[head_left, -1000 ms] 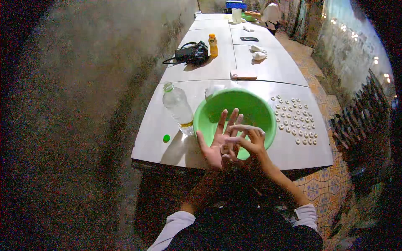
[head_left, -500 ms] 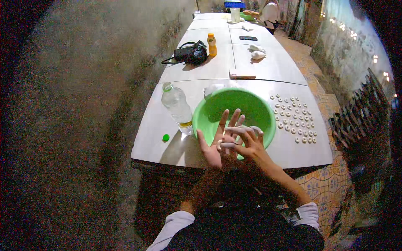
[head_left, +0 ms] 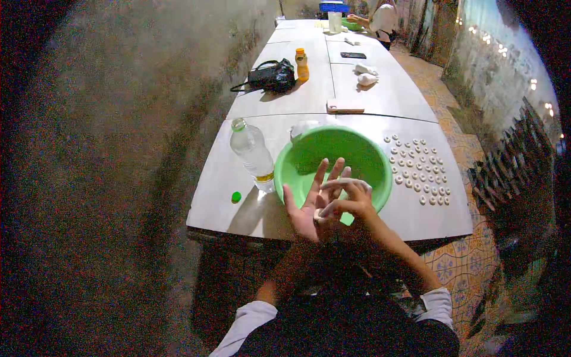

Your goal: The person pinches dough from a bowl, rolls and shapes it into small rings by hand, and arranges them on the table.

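Observation:
My left hand (head_left: 302,215) is palm up at the near edge of a green plastic bowl (head_left: 385,172), its fingers spread and stretched out. A small pale piece of dough (head_left: 318,216) rests on that palm. Over it curls my right hand (head_left: 359,206), with whitish fingertips; thumb and forefinger close on the dough piece. The fingers partly hide its shape. To the right of the bowl, several small pale dough rings (head_left: 422,160) lie in rows on the white table (head_left: 410,220).
Left of the bowl stands an open clear bottle (head_left: 250,146), its green cap (head_left: 237,197) nearby. Farther back are a pink phone-like slab (head_left: 345,107), a black bag (head_left: 271,77), an orange bottle (head_left: 302,65), white bundles (head_left: 366,78) and a dark phone (head_left: 353,55). Another person (head_left: 383,21) is at the far end.
My right fingers have drawn inward and down onto the dough piece, which now shows lower on my left palm. The far person's arm has reached toward the far green bowl.

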`<state>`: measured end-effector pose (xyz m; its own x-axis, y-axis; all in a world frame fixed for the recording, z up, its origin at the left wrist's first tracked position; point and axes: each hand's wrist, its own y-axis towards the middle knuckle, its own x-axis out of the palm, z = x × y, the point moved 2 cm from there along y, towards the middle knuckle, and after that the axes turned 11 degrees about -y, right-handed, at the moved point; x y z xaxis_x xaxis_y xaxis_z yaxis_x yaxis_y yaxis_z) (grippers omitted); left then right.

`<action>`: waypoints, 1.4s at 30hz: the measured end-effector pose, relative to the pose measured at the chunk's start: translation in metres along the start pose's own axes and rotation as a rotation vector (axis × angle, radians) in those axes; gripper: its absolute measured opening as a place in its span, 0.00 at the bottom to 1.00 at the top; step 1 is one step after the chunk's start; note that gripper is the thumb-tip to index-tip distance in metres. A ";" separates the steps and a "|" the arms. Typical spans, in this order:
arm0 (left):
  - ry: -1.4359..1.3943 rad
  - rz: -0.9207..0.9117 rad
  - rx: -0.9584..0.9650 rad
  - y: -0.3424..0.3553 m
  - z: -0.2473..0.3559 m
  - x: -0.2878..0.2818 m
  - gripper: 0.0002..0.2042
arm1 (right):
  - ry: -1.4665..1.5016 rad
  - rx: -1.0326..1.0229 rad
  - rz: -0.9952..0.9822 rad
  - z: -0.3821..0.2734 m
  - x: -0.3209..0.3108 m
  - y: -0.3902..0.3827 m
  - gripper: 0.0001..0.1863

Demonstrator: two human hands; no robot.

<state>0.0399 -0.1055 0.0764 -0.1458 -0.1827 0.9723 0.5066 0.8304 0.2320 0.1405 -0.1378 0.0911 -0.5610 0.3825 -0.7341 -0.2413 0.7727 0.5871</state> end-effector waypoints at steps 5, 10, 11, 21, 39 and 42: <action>-0.019 -0.034 -0.032 0.000 0.005 -0.006 0.42 | 0.072 0.055 0.016 -0.001 -0.002 0.006 0.08; -0.065 -0.048 -0.011 0.007 0.005 -0.016 0.41 | -0.044 -0.024 0.042 -0.002 0.000 0.001 0.09; -0.051 -0.049 -0.015 0.007 0.005 -0.015 0.41 | -0.025 -0.032 0.043 -0.002 -0.001 0.001 0.09; 0.034 0.003 -0.124 -0.002 -0.001 0.000 0.44 | -0.024 0.078 -0.057 0.008 -0.017 0.014 0.07; 0.008 -0.040 -0.019 0.001 -0.003 -0.009 0.46 | -0.376 -0.039 0.047 -0.004 -0.009 -0.002 0.16; 0.101 -0.038 0.000 0.002 -0.005 -0.010 0.46 | -0.356 -0.032 0.028 -0.002 -0.007 -0.003 0.17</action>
<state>0.0461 -0.1048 0.0671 -0.0784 -0.2666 0.9606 0.5023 0.8218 0.2691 0.1437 -0.1438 0.0949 -0.2581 0.5598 -0.7874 -0.2579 0.7455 0.6145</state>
